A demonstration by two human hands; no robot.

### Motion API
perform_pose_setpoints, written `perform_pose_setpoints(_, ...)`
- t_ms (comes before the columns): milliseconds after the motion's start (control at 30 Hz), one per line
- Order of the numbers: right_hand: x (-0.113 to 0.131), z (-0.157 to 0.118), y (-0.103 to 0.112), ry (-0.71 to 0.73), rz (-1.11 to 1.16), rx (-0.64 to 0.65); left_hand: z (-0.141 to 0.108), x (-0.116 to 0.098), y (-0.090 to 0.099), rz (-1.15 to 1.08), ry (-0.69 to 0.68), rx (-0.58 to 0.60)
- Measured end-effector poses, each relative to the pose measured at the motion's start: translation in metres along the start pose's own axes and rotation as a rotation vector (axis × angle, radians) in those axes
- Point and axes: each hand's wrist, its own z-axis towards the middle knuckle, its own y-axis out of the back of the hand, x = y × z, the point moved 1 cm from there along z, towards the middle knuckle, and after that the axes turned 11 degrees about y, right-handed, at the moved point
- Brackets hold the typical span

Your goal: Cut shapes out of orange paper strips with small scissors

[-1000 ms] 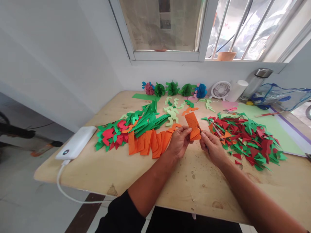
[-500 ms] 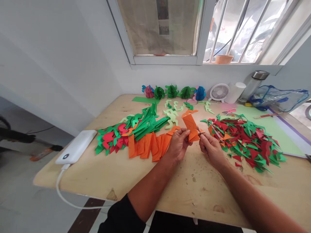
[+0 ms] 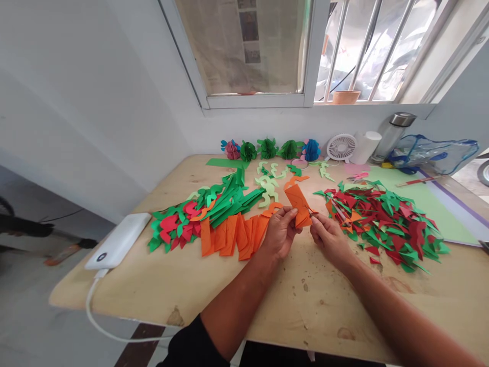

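Observation:
My left hand (image 3: pixel 281 232) pinches a folded piece of orange paper (image 3: pixel 296 200) with drawn lines on it. In my right hand (image 3: pixel 329 236) is a small pair of scissors (image 3: pixel 311 211), mostly hidden by the fingers, its blades at the right edge of the orange paper. Left of my left hand lies a row of folded orange papers (image 3: pixel 229 235). Beyond them are green folded strips (image 3: pixel 235 199) and a heap of red and green cut shapes (image 3: pixel 175 224). A large pile of red, green and orange scraps (image 3: pixel 385 219) lies right of my right hand.
A white power bank (image 3: pixel 118 239) with a cable rests at the table's left edge. Honeycomb paper figures (image 3: pixel 267 149), a small white fan (image 3: pixel 341 148), a glass bottle (image 3: pixel 393 135) and a clear pouch (image 3: pixel 435 153) line the back. Pink-handled scissors (image 3: pixel 358 177) lie behind the scrap pile.
The scissor blades are more closed on the orange paper, and a sliver now sticks out at its right edge. Both hands stay nearly in place; the view has shifted slightly.

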Motion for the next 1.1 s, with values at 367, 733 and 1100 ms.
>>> perform_pose_setpoints(367,0.0005,0.0000,-0.0007,0.031,-0.090,-0.012,-0.0042,0.0043,-0.0046,0.003,0.028,0.008)
perform_pose_setpoints(733,-0.0033,-0.0015,-0.0025,-0.012,0.019,-0.033,-0.0012,0.0090,-0.0020,0.112,-0.042,-0.017)
perform_pose_setpoints(1100,-0.0030,-0.0022,0.0005,-0.075,0.139,-0.007,-0.0035,0.0014,-0.0037,0.189,-0.106,-0.031)
